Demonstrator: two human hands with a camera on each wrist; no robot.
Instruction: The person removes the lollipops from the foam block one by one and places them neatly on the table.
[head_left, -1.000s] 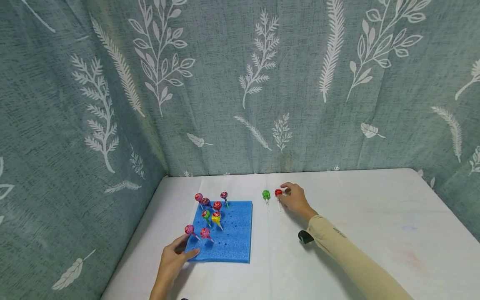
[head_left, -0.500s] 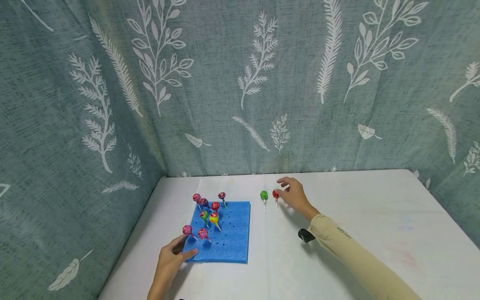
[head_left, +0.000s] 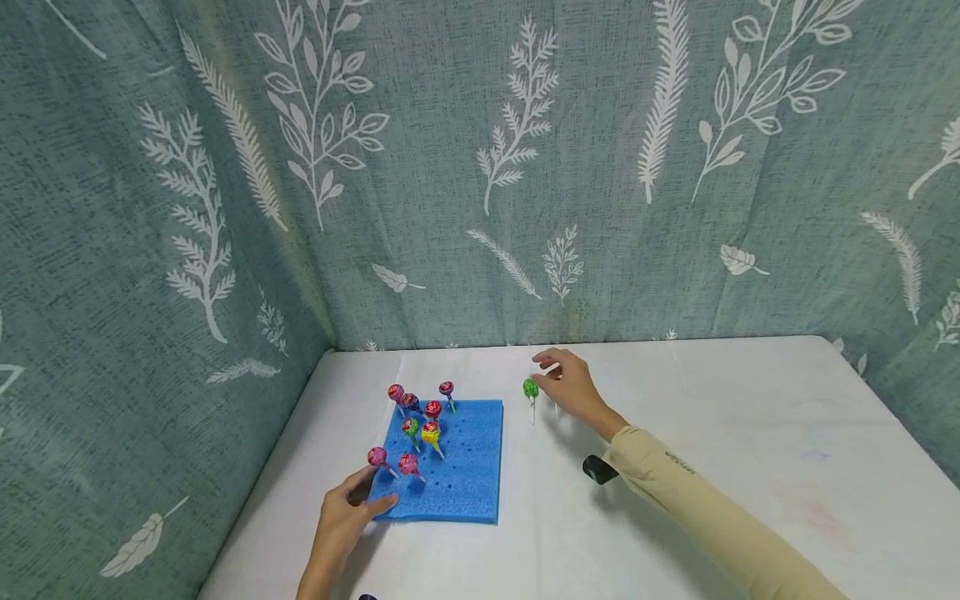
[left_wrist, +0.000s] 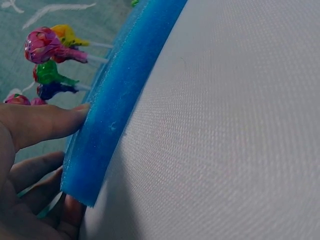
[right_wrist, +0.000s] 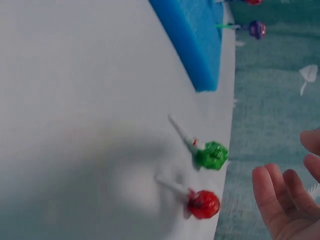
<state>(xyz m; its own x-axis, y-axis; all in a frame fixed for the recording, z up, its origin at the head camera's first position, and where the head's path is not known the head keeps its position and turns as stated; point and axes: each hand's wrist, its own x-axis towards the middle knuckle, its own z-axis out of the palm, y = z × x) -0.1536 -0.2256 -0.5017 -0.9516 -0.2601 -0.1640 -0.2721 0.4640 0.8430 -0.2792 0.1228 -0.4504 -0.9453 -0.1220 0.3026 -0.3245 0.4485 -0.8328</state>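
My left hand [head_left: 347, 515] holds the near left corner of a blue foam block [head_left: 472, 487], its thumb on the upper face and its fingers at the side. Several wrapped lollipops stand in the block by their sticks, among them a yellow one [head_left: 431, 432] and a pink one [left_wrist: 42, 45]. Over the table to the right, my right hand [head_left: 573, 386] hovers with relaxed fingers and nothing in them. Beneath it lie a green lollipop [right_wrist: 212, 155] and a red lollipop [right_wrist: 204, 204], side by side. In the head view the hand mostly hides the red one.
The white table [head_left: 675, 500] runs up to a grey-green leaf-patterned curtain [head_left: 465, 167] at the back and left. Small holes dot the foam's upper face. A black object [head_left: 598, 469] shows at the right wrist by the sleeve [head_left: 675, 483].
My right hand has moved left from the red lollipop toward the green one, now covering most of the red one in the head view. The left hand stays on the foam block.
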